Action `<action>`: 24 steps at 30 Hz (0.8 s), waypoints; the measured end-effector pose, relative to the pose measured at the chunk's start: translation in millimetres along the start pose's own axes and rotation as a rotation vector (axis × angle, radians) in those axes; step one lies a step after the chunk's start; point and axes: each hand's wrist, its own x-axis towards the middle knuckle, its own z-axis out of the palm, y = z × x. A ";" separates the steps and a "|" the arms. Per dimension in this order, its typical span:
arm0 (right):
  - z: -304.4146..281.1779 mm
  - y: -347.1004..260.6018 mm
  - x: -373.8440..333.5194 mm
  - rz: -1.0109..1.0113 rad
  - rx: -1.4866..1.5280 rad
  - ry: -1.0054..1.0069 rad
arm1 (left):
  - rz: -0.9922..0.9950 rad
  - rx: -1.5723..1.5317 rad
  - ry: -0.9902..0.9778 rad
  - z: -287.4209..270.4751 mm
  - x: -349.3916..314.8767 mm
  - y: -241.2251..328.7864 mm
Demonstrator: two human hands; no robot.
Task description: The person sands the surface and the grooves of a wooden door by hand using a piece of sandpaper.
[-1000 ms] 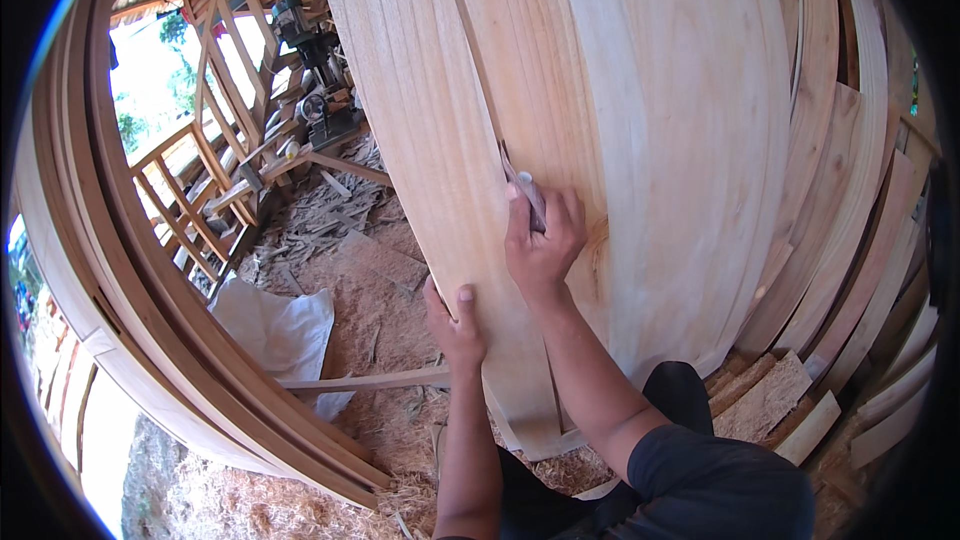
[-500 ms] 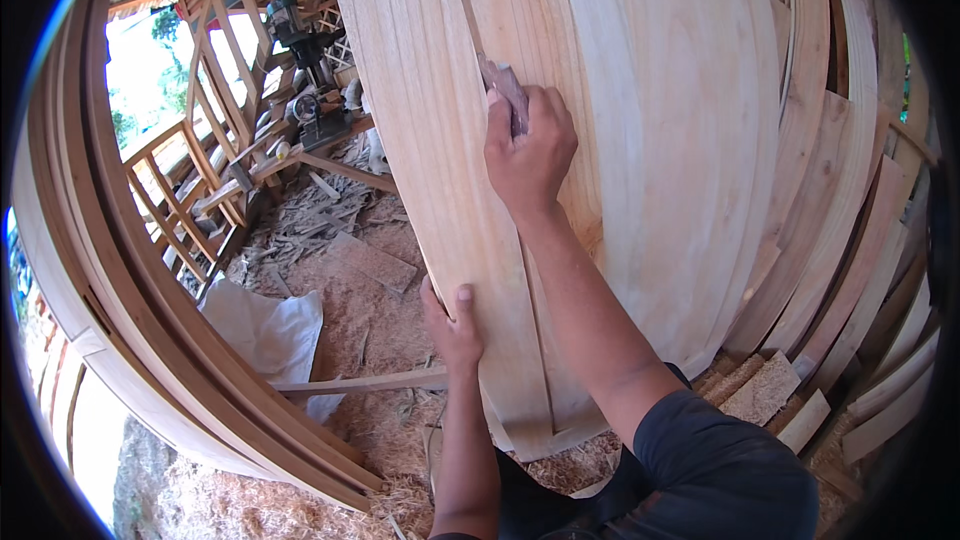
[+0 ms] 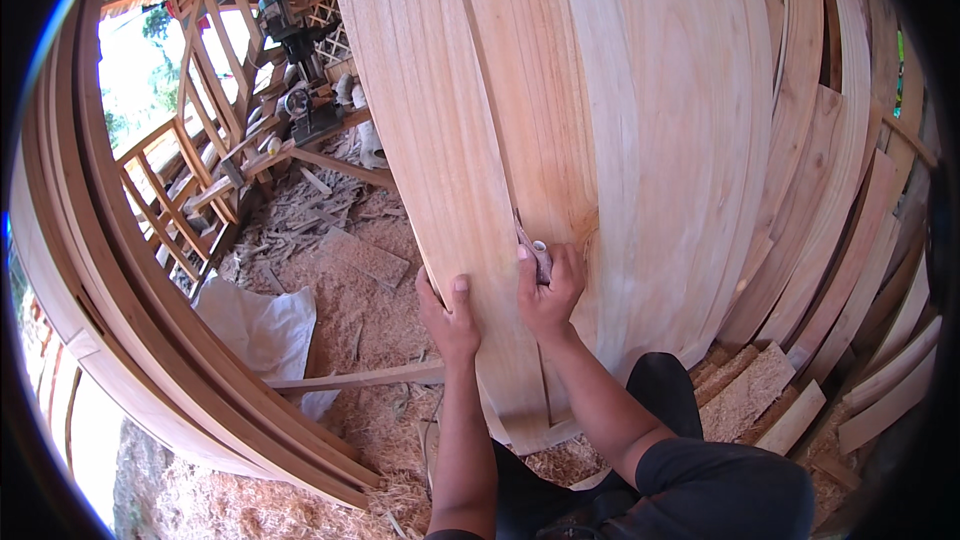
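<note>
The broad, flat, pale-wood panel (image 3: 680, 160) spreads from 11 o'clock round to 6, and I want it steady first. Its long, dark, narrow seam (image 3: 487, 90) runs from 12 down to 5 o'clock, the line to follow. My left hand (image 3: 450, 325), at 7 o'clock from centre, clamps the panel's left edge, thumb on the face, the other fingers partly hidden; I judge a firm hold there matters most. My right hand (image 3: 555, 300), at 4 o'clock, pinches the folded, purple-brown sheet with a pale round end (image 3: 543, 266), its tip at the seam. Light, even pressure seems best, fingertips clear of splinters
</note>
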 end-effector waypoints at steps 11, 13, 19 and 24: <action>43.0 -25.6 88.6 -0.025 0.045 0.060 | 0.023 0.070 0.011 -3.0 -0.5 3.0; 30.2 -16.4 59.8 -0.050 0.005 0.054 | 0.005 0.034 0.005 -0.9 -0.3 7.5; 65.4 -32.0 128.6 -0.076 0.062 0.103 | 0.003 0.028 0.012 -3.7 -0.1 -5.4; 53.0 -28.9 114.3 -0.108 0.041 0.087 | -0.007 0.012 0.014 -1.3 0.4 5.3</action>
